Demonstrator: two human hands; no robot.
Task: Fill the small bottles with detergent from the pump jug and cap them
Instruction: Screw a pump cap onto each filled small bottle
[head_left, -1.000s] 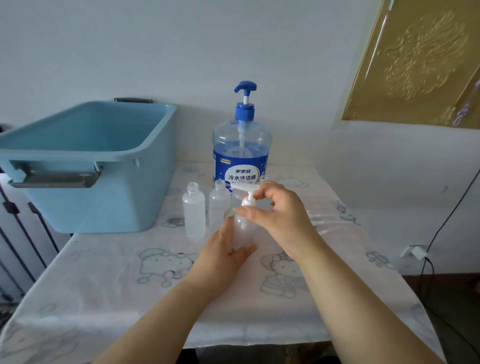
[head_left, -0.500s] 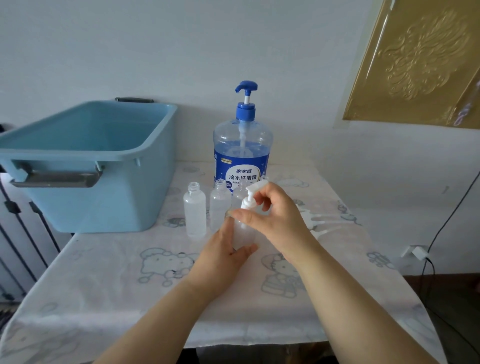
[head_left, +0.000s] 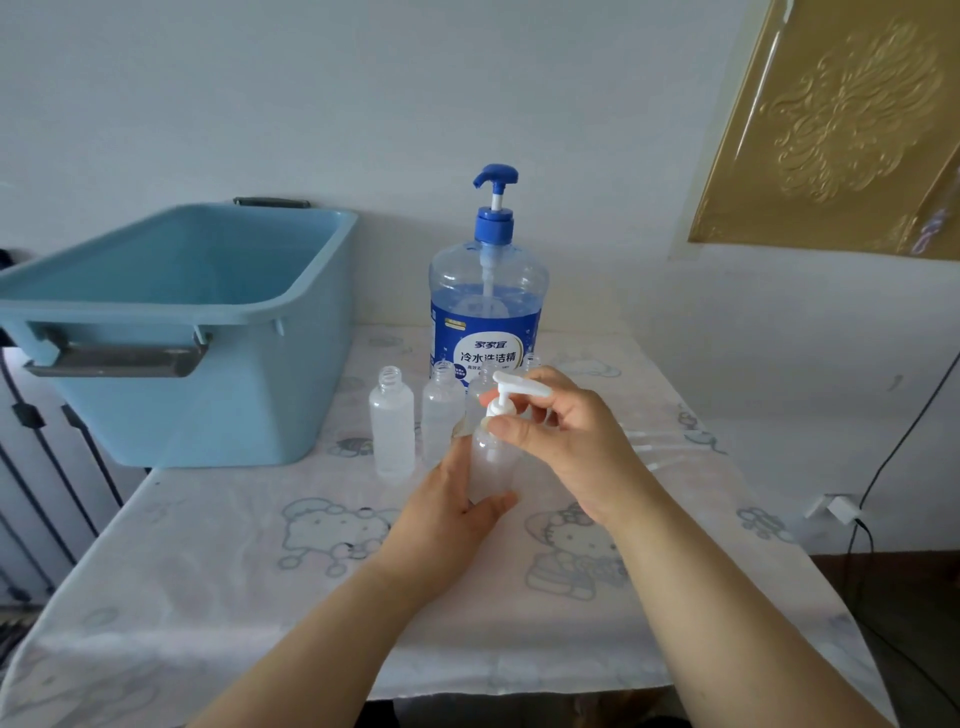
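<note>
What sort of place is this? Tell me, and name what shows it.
Probably a room in a home, not a workshop: a table under a cartoon-cat cloth, a blue plastic tub by a plain wall, and a household detergent jug.

Soft, even light, cool bluish tone, faint shadows on the tabletop (head_left: 208, 571), mild sheen on the gold panel (head_left: 831, 130), wide-angle bending at the edges

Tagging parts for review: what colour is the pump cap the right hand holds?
White; the pump cap shows best in the head view.
</note>
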